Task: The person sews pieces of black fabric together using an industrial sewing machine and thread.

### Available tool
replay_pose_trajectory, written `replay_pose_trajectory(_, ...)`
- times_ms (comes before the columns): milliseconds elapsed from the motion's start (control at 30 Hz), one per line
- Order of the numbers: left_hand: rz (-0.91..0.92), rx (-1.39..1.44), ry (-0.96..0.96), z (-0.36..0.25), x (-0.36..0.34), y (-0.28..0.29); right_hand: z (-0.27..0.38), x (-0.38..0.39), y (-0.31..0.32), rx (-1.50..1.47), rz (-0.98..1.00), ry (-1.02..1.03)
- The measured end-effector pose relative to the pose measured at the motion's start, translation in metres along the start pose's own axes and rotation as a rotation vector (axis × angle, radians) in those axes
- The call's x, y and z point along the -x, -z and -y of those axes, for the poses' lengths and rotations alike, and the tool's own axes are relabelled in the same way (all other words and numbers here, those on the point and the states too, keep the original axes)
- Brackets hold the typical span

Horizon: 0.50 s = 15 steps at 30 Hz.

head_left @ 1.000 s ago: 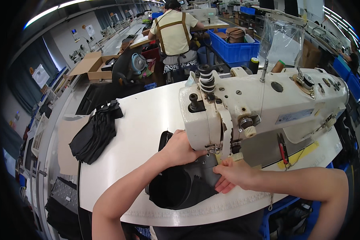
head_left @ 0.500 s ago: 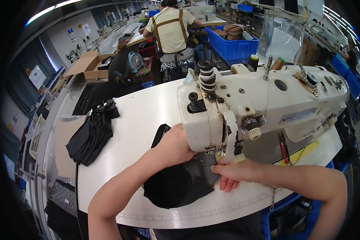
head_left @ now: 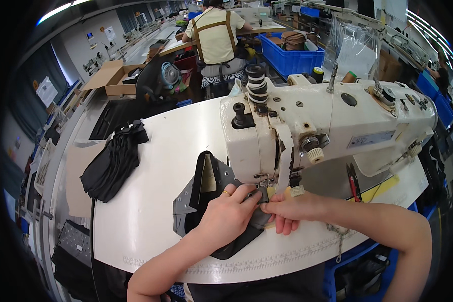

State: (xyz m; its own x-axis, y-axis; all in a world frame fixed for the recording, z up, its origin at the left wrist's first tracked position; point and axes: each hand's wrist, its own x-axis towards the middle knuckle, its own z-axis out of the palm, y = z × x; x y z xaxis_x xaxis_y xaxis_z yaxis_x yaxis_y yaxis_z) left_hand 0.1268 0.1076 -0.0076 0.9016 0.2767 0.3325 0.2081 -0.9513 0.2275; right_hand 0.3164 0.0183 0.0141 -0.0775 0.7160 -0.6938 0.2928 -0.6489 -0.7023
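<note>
A black and grey fabric piece (head_left: 184, 202) with metal eyelets lies folded on the white sewing table (head_left: 158, 186), its one edge at the needle area of the white sewing machine (head_left: 347, 118). My left hand (head_left: 227, 214), with a ring on one finger, presses and pinches the fabric just left of the presser foot. On the right, my right hand (head_left: 289, 209) grips the fabric's edge between thumb and forefinger, its other fingers curled below. The exact stitching spot is partly hidden by my fingers and the machine head.
Gathered black fabric pieces (head_left: 113, 163) lie at the table's left. Red-handled snips (head_left: 355, 185) rest under the machine arm. An open cardboard box (head_left: 121, 80) and a blue crate (head_left: 292, 58) stand farther back, near a seated person (head_left: 214, 38). A blue bin (head_left: 337, 282) sits below the front edge.
My left hand has come from behind the fabric beside the machine head to its near side, on top of it. The fabric has turned, showing the eyelet strip at left. My right hand keeps its pinch.
</note>
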Motion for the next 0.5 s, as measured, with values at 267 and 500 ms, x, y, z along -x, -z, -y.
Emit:
replay_pose_trajectory(267, -0.032, -0.114, -0.061, 0.0024, 0.0000, 0.0011, 0.0044, 0.0073, 0.0018, 0.012, 0.022, 0.010)
replay_pose_trajectory(500, 0.052, -0.086, -0.055, 0.0045, -0.0025, 0.0009, 0.0038, 0.0062, 0.0027, -0.006, 0.025, 0.019)
